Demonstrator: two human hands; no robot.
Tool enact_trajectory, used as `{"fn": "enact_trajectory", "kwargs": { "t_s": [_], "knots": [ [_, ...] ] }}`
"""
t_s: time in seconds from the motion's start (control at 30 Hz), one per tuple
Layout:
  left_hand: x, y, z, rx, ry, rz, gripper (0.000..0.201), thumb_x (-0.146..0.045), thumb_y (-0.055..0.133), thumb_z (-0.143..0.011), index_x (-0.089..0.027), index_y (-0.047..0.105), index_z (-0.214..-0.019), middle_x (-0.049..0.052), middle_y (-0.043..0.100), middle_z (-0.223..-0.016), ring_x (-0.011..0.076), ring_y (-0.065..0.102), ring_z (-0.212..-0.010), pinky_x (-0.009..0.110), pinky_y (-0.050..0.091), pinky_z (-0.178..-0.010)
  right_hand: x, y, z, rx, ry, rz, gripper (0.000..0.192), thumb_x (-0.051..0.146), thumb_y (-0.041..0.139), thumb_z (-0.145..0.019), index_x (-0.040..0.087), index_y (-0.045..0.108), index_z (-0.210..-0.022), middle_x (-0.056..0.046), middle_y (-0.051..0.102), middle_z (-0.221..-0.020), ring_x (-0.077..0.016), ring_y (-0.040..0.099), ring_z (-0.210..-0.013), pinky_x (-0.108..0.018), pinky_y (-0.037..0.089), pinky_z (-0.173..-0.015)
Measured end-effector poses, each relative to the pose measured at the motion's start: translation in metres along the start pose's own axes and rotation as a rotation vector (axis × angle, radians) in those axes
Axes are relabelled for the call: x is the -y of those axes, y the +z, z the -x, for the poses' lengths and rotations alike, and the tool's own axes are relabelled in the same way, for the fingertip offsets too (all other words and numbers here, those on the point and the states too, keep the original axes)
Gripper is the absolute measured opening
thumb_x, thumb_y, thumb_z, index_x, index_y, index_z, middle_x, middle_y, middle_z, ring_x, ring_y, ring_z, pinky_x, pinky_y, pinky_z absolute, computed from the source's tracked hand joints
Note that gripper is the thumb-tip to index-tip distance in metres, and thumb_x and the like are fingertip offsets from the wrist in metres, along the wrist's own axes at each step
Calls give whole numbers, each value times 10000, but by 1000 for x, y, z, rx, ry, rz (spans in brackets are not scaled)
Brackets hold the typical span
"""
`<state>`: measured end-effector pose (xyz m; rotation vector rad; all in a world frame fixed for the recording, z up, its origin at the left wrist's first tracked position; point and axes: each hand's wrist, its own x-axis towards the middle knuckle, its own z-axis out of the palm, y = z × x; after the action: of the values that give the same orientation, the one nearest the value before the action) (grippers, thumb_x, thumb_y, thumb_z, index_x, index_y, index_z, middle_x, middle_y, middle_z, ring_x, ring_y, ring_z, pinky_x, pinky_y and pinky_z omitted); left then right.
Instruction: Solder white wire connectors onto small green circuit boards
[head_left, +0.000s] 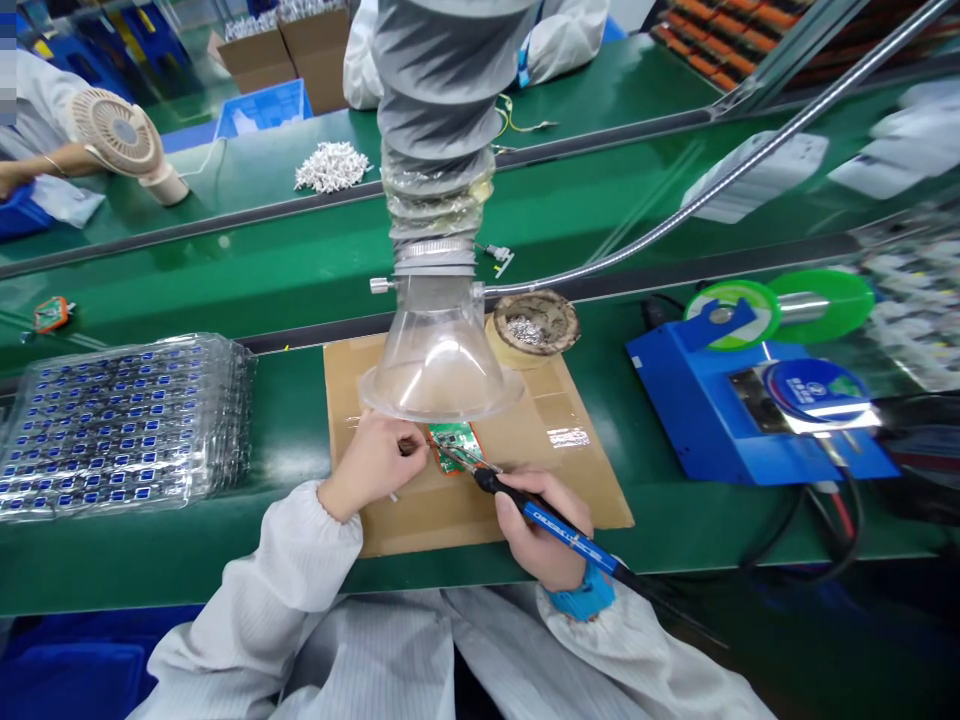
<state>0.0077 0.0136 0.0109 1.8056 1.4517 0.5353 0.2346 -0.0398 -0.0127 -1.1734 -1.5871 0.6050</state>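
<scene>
While left hand (373,462) pinches board (452,443), right hand (541,535) grips iron (559,530)

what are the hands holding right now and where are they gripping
Right hand grips the soldering iron by its blue handle; left hand pinches the green circuit board at its left edge.

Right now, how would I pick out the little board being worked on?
Find the clear funnel hood over the cardboard sheet. Just below its rim, between the left hand and the soldering iron, lies the green circuit board, the only green, orange-edged piece there.
</scene>
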Motion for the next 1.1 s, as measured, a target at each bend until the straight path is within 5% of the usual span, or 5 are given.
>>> {"fn": "enact_trajectory", "kwargs": {
  "t_s": [1.1],
  "knots": [
    [0,-1,0,5,-1,-6,197,-126,603,-805,-170,687,-633,0,656,-631,136,534,-615,283,418,-667,2,-2,-2,-26,-54,8,59,215,682,-845,243,685,-897,-11,719,-733,-174,709,-630,-285,579,-597]
  ]
}}
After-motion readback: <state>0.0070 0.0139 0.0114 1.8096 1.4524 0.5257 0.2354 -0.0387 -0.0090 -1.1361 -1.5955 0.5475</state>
